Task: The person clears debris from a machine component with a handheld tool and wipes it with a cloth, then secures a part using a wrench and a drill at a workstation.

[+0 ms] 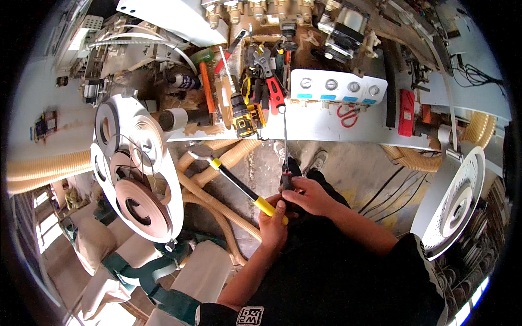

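My left hand (273, 227) is closed around the lower end of a hammer (239, 185) with a yellow and black handle. The hammer slants up to the left, its metal head over the floor and hoses. Beside it, my right hand (311, 195) grips a screwdriver (285, 138) by its dark handle, and the long thin shaft points away from me toward the bench edge. In the picture its tip overlaps the end of a red-handled adjustable wrench (274, 92); whether they touch I cannot tell. Both hands are close together in front of my body.
On the machine bench (321, 130) lie a yellow-black cordless drill (247, 117), red scissors (348, 115) and a red box (405, 112). A white gauge panel (340, 87) stands behind. Reels of banding (142, 209) at left and a white disc (457, 206) at right flank me. Ribbed hoses (217, 204) cross below.
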Available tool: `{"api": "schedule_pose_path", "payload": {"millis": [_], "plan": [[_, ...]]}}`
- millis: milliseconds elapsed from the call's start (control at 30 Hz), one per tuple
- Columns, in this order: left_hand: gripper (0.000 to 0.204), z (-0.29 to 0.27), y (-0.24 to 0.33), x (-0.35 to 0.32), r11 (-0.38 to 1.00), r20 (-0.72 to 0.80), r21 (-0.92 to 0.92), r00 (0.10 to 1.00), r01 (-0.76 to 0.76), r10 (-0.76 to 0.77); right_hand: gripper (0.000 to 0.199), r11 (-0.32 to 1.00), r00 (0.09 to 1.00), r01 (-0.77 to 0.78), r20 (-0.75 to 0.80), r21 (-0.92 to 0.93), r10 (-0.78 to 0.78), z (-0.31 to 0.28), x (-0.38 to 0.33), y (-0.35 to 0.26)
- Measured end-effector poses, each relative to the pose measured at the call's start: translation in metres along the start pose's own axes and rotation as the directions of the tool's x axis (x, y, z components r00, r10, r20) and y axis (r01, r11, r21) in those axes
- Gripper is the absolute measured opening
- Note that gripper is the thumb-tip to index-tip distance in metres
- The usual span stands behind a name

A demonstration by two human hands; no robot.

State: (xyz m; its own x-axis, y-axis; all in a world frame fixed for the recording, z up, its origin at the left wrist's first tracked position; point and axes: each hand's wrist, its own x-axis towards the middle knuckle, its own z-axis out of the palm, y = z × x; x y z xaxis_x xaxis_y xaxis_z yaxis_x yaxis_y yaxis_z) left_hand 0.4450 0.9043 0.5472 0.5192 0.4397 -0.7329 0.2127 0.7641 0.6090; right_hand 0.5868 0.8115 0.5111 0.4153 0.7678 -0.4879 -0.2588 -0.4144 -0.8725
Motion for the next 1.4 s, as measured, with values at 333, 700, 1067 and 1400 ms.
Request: {"api": "schedule_pose_path", "payload": {"millis": [333,700,1067,1400], "plan": [[0.024,-0.055,0.040,0.018,0.984,-0.270,0.163,0.963,0.066,-0.019,0.055,0.877,0.936,-0.224,-0.344,-0.426,0.072,-0.053,0.174,0.011],[0.022,-0.087,0.058,0.041,0.992,-0.344,0.061,0.935,0.110,-0.083,0.037,0.673,0.864,-0.303,-0.493,-0.675,-0.104,-0.084,0.308,-0.023],[0.021,-0.116,0.054,0.051,0.972,-0.377,0.106,0.913,0.208,-0.154,0.036,0.753,0.854,-0.209,-0.492,-0.624,-0.171,-0.105,0.426,-0.015],[0.021,-0.123,0.048,0.063,0.922,-0.356,0.210,0.904,0.325,-0.237,0.054,0.546,0.857,-0.384,-0.508,-0.744,-0.089,-0.123,0.467,-0.023]]}}
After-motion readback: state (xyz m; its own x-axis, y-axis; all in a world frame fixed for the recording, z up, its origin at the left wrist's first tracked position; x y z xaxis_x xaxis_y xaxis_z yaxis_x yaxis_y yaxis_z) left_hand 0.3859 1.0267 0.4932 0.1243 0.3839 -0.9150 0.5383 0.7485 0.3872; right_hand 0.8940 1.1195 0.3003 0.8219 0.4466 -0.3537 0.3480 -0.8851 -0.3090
